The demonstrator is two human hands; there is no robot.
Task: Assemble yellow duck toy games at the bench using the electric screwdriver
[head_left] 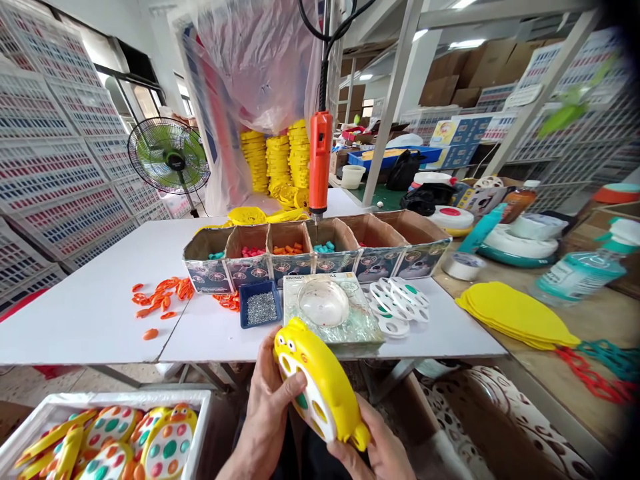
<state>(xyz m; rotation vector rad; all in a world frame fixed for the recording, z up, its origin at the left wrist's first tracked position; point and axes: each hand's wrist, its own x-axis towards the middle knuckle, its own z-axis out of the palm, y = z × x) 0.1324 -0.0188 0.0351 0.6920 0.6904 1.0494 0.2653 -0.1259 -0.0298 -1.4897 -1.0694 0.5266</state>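
My left hand [267, 400] and my right hand [380, 447] both grip a yellow toy shell [325, 383] with a white holed inner disc, held tilted below the table's front edge. The left thumb presses on the disc's face. The right hand cups the lower end of the shell. Just beyond it on the white table [90, 313] lie a clear plastic dome on a foil-wrapped block [325, 303], a blue tray of small screws [261, 308] and a stack of white holed discs [397, 303].
An orange electric screwdriver [320, 163] hangs above a row of cardboard bins [320, 250] holding coloured buttons. Orange pieces [160, 297] are scattered at the left. A white crate of finished toys [115, 440] stands at the lower left. Yellow shells [515, 313] and bottles lie to the right.
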